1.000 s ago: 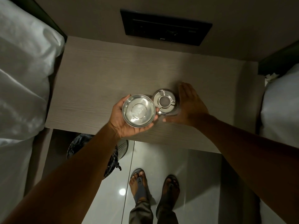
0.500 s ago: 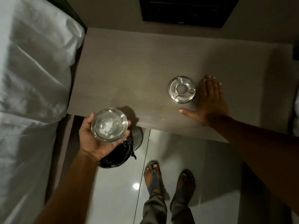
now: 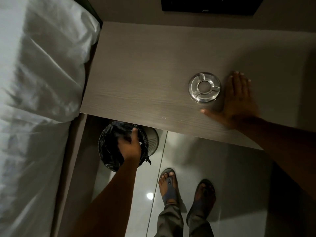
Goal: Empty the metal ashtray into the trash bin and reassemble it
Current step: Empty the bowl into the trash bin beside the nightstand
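Observation:
The ashtray's metal lid, a ring with three grooves and a round hole, lies on the wooden table. My right hand rests flat on the table just to the right of the lid, fingers spread, not touching it. My left hand is turned palm down over the trash bin, which has a black liner and stands on the floor under the table's front edge. The ashtray bowl is almost hidden beneath that hand. Only a small glint shows at its edge.
A bed with white linen runs along the left, close to the bin. My sandalled feet stand on the glossy floor right of the bin. A black panel is set in the wall behind the table.
My left hand carried the bowl from beside the lid, off the table's edge and down over the bin, turning it over. My right hand let go of the lid and lies flat beside it.

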Motion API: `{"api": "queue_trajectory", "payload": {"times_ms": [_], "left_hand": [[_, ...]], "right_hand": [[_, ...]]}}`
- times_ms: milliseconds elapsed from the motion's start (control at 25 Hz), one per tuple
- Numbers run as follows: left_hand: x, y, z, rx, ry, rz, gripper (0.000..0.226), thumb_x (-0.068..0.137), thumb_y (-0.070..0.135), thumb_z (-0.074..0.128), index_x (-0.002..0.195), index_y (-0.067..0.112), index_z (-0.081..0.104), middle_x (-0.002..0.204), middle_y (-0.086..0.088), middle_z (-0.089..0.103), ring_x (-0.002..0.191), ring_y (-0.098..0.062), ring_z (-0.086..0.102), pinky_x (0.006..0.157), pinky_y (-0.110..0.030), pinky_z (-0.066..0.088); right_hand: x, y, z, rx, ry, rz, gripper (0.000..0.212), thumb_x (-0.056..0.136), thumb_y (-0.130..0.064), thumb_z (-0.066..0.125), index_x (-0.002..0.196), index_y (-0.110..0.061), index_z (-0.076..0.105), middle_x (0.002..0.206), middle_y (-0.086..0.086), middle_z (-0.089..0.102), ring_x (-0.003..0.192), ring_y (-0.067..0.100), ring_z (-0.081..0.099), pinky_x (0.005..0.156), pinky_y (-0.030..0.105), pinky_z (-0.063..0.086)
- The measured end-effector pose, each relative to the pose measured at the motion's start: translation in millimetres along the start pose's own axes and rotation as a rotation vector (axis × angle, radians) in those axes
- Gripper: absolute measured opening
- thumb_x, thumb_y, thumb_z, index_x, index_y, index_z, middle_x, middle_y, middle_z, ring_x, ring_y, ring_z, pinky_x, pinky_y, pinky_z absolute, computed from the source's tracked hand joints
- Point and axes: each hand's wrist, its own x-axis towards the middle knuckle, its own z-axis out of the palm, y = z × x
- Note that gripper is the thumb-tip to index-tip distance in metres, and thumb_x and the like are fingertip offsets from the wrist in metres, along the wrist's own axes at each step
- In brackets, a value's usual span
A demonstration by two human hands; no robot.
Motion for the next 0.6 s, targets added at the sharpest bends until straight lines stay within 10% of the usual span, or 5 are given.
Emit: {"api": "queue_trajectory", "payload": {"times_ms": [320, 600], "left_hand": [[12, -2, 12, -0.155, -0.133, -0.079, 0.046, 0.093, 0.061, 0.056, 0.111, 0.020, 0.062, 0.105, 0.000, 0.065, 0.110, -0.029, 0.060, 0.088, -0.035, 0.043], [13, -8, 7, -0.165, -0.182, -0.119, 0.060, 0.092, 0.066, 0.053, 0.129, 0.019, 0.057, 0.122, -0.008, 0.063, 0.118, -0.035, 0.056, 0.102, -0.044, 0.042]], "right_hand": [[1, 1, 0, 0.006, 0.005, 0.014, 0.145, 0.058, -0.102, 0.036, 0.152, 0.005, 0.011, 0.162, 0.026, 0.009, 0.152, 0.037, 0.003, 0.123, 0.050, 0.002], [1, 2, 3, 0.017, 0.025, 0.012, 0.143, 0.059, -0.101, 0.038, 0.152, 0.005, 0.012, 0.162, 0.026, 0.011, 0.151, 0.037, 0.006, 0.123, 0.050, 0.003]]}}
